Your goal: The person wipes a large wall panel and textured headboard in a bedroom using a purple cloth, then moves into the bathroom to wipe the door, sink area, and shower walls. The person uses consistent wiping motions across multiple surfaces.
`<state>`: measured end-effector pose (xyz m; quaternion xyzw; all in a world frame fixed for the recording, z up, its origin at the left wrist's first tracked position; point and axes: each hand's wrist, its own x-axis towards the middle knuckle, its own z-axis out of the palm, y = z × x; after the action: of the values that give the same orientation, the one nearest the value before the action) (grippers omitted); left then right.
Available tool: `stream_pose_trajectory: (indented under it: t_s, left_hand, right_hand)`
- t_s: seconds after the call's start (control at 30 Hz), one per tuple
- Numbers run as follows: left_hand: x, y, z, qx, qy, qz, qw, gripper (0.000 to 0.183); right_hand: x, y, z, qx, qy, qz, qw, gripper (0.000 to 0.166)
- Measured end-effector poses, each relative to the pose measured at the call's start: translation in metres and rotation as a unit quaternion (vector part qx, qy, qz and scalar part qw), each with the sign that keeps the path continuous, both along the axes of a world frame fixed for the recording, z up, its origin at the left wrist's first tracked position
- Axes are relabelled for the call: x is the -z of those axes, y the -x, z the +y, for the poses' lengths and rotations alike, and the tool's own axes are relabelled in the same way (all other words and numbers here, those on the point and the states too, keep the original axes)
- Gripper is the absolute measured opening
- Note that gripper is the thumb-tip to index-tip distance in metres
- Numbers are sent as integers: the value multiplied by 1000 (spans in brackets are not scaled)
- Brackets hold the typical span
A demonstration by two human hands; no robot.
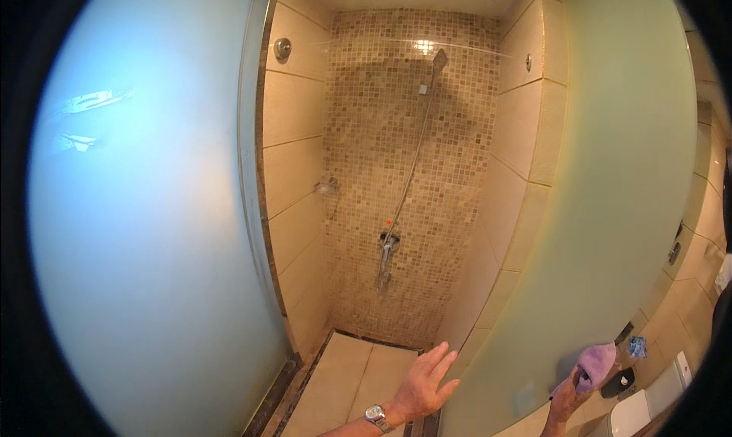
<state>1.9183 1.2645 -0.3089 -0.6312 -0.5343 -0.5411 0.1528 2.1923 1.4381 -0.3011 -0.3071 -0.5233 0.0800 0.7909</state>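
Observation:
My left hand (424, 386), with a wristwatch (376, 415) on its wrist, is held out with fingers spread and nothing in it. It appears in front of the tiled shower floor (334, 382). At the lower right, my right hand (567, 400) grips a bunched purple cloth (597, 361). The cloth is at the frosted glass panel (617, 168) on the right; I cannot tell whether it touches the glass.
A second frosted glass panel (154, 237) stands on the left. On the mosaic wall (366, 151) are a hand shower (439, 59) with its hose and a mixer tap (389, 242). A dark raised edge (274, 400) borders the shower entrance. A toilet (629, 414) stands at lower right.

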Motion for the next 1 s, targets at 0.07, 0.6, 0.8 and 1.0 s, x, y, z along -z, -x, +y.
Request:
stream_pose_trajectory:
  t_s: [0.07, 0.6, 0.8, 1.0]
  left_hand:
    - [3, -1, 6, 10, -1, 6, 1000, 66]
    - [-58, -20, 163, 163, -57, 86, 981, 66]
    - [-115, -56, 249, 257, -155, 85, 950, 69]
    - [-127, -72, 297, 356, -184, 76, 913, 68]
  right_hand:
    - [1, -2, 3, -16, -10, -24, 1000, 22]
    - [6, -1, 5, 72, -53, -36, 995, 24]
    - [-39, -23, 11, 87, -133, -113, 981, 24]
    - [-136, -11, 3, 305, -235, -192, 903, 41]
